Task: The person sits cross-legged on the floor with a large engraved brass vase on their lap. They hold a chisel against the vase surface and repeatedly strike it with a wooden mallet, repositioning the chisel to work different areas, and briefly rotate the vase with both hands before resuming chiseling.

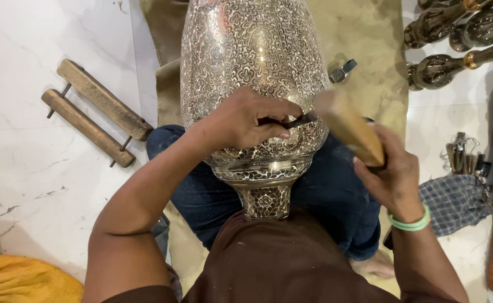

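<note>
Two hands work one engraved metal vase [255, 73] lying across the person's lap, at 12 o'clock. Left hand [246, 120] pinches a chisel [299, 119] against it; right hand [395, 174] grips a wooden mallet [350, 126]. Chasing seems underway; the next strike needs a steady tip. One wooden clamp [95, 112] lies at 9 o'clock, four dark vases [459, 39] at 2.

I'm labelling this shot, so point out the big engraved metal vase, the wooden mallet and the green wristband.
Engraved metal vase [252, 50]: head view, upper body.
Wooden mallet [350, 126]: head view, head.
Green wristband [410, 224]: head view, band's outer edge.
</note>
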Available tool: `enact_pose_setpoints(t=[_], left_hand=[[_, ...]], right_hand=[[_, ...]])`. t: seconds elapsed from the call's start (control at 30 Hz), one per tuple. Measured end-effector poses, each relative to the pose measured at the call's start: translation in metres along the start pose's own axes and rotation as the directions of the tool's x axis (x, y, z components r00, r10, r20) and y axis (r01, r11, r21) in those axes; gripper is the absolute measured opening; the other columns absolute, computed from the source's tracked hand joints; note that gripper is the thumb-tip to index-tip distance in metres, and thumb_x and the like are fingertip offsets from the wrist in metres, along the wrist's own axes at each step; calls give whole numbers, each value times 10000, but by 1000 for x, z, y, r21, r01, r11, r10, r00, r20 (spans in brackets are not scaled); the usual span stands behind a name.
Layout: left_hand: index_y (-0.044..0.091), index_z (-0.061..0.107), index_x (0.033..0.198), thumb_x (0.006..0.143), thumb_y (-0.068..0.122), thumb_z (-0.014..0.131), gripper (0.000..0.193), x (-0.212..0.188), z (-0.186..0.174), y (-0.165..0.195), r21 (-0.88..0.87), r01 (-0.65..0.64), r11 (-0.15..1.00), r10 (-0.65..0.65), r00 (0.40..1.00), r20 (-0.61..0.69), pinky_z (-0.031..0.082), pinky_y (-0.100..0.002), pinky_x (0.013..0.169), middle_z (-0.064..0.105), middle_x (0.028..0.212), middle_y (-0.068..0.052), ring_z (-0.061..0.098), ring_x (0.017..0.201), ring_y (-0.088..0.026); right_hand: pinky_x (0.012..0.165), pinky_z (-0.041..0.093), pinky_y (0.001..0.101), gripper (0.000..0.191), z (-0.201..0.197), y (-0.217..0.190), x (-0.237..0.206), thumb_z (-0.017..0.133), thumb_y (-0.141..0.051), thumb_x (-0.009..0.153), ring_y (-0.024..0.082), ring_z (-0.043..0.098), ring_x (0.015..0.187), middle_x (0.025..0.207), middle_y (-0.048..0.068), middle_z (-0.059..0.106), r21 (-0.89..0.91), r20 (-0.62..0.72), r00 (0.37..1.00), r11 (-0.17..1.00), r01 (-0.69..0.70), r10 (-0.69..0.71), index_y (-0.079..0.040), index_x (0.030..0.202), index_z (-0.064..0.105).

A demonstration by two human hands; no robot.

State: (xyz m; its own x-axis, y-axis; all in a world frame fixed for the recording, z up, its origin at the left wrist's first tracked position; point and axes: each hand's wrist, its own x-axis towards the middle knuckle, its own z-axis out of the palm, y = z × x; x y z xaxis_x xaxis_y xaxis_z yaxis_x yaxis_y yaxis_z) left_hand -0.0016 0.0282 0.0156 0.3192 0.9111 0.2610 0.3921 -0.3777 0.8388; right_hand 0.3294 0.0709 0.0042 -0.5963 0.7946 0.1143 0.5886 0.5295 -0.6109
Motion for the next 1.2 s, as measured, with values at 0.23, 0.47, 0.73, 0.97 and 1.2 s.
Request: enact_pose_setpoints(t=[0.23,0.47,0.73,0.97,1.2], left_hand=[[129,725,1189,899,211,813,314,2,-1,0,20,-54,998,54,998,-17,527,-350,622,772,952,-70,734,719,-228],[137,738,1179,904,204,796,289,2,-1,0,-24,10,1000,-9,1000,16,513,-338,595,782,919,-41,729,674,-176],[147,754,1173,882,215,826,308,3,-2,-3,-4,40,999,-40,999,36,515,-350,581,788,895,-48,731,653,-193],[150,756,1186,875,195,822,321,2,-1,-3,-28,46,999,-45,999,18,557,-335,628,796,932,-66,776,738,-192],[145,756,1197,875,199,834,336,4,-1,-2,-4,40,999,-40,998,39,564,-343,646,790,943,-78,774,751,-201]], right_hand=[[787,567,296,527,3,11,-15,804,-45,837,211,716,861,1005,135,723,152,8,986,974,-166,166,-28,1322,598],[643,473,290,309,12,35,-23,796,-58,849,188,549,726,816,118,558,239,47,991,962,-130,122,-8,954,510],[734,545,299,446,11,30,-22,813,-56,867,147,653,756,863,81,690,246,52,973,942,-229,223,-27,1255,596],[750,549,266,695,8,18,-12,783,-62,852,122,660,817,931,67,698,304,45,978,929,-210,206,-24,1493,518],[764,558,270,663,3,8,-6,781,-70,882,138,661,854,971,105,691,413,3,980,892,-182,199,-43,1477,490]])
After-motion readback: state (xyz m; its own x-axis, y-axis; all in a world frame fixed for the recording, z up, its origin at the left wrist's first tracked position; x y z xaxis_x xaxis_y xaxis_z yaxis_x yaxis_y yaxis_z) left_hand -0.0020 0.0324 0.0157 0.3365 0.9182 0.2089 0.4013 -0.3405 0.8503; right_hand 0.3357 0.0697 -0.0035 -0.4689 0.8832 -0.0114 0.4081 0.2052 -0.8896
